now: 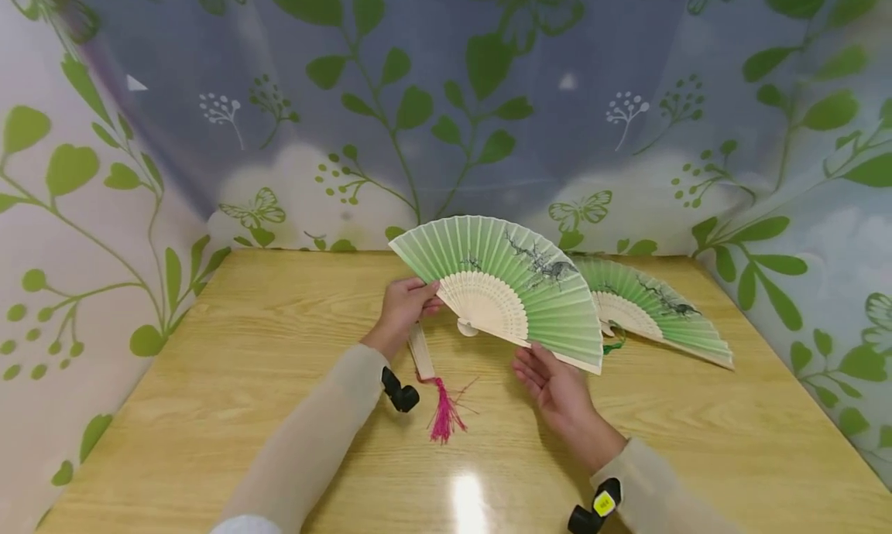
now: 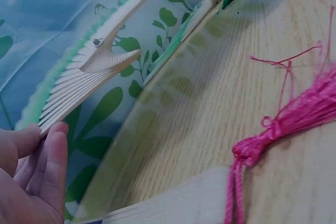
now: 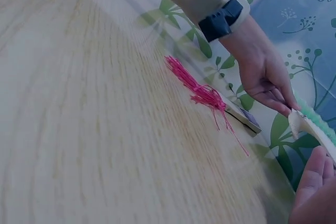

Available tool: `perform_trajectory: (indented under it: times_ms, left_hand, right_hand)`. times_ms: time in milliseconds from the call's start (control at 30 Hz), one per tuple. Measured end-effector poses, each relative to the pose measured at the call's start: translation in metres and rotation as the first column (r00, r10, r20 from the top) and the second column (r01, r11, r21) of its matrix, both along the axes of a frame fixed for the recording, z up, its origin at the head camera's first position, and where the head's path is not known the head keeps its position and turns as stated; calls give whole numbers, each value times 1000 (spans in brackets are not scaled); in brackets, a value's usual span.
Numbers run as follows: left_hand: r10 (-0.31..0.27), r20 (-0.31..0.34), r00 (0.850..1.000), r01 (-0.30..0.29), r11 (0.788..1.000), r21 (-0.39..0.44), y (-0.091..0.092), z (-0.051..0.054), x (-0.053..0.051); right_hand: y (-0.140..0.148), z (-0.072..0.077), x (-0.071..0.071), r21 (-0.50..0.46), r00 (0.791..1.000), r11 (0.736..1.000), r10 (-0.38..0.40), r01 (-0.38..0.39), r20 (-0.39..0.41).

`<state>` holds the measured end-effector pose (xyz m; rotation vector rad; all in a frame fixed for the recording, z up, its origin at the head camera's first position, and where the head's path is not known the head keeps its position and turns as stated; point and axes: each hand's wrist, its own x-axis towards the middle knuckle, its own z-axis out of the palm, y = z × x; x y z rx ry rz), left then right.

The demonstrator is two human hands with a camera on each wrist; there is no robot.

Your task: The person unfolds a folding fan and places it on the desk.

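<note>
An opened green fan [image 1: 488,278] with pale ribs and a dark branch print is held up above the table. My left hand [image 1: 404,309] pinches its left edge between thumb and fingers, also visible as the left hand [image 2: 37,171] in the left wrist view. At the fan's lower right edge is my right hand [image 1: 560,391], palm up, thumb and fingertips at the outer rib. Below my left wrist lies a folded fan [image 1: 420,352] with a pink tassel [image 1: 446,414]; its upper part is hidden behind my left hand.
A second opened green fan [image 1: 655,309] with a green tassel [image 1: 613,340] lies at the back right of the wooden table [image 1: 279,302], partly behind the held fan. A curtain [image 1: 446,116] with leaves and butterflies stands behind the table and along both sides.
</note>
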<state>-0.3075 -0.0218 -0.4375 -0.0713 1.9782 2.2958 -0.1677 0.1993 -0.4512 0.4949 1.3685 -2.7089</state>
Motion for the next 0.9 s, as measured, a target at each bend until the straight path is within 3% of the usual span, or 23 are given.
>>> perform_trajectory:
  times_ms: [333, 733, 900]
  left_hand:
    - [-61, 98, 993, 64, 998, -28, 8, -8, -13]
    - [-69, 133, 989, 86, 988, -132, 24, -18, -22]
    - [-131, 179, 975, 165, 968, -190, 28, -17, -23]
  right_hand:
    - [-5, -6, 5, 39, 1000, 999, 22, -22, 9]
    - [-2, -6, 10, 15, 999, 999, 35, -36, 33]
    - [-2, -4, 14, 9, 999, 999, 35, -35, 36]
